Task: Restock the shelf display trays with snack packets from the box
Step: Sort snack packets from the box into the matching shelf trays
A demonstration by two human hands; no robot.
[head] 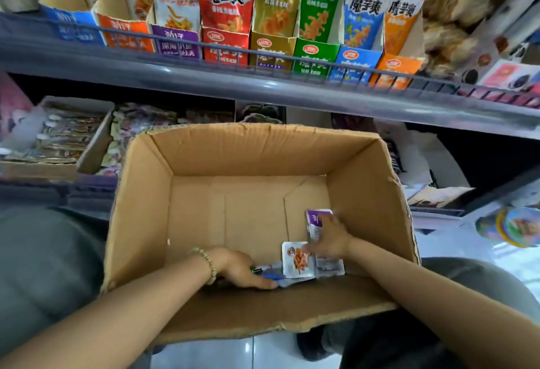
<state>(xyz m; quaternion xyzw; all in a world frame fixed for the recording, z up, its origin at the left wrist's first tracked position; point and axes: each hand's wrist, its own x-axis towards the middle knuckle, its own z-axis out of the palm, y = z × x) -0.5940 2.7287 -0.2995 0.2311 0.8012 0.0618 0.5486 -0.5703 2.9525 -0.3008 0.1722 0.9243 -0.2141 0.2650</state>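
Note:
A brown cardboard box (187, 199) sits open in front of me, nearly bare inside. Both my hands are down in its near right corner. My right hand (330, 237) lies on a purple-and-white snack packet (315, 219), with its thumb on a white packet printed with orange strips (296, 260). My left hand (242, 269) rests over flat packets with blue and green edges (271, 275) on the box floor. Whether either hand has closed a grip is unclear. Above, coloured display trays (225, 44) filled with upright packets line the shelf.
A grey wire rail (263, 59) runs along the upper shelf's front. On the lower shelf behind the box stands a cardboard tray of packets (58, 140) at left and loose packets (140, 123) beside it. Round tins (514, 225) sit at right. White tiled floor (233, 354) shows below.

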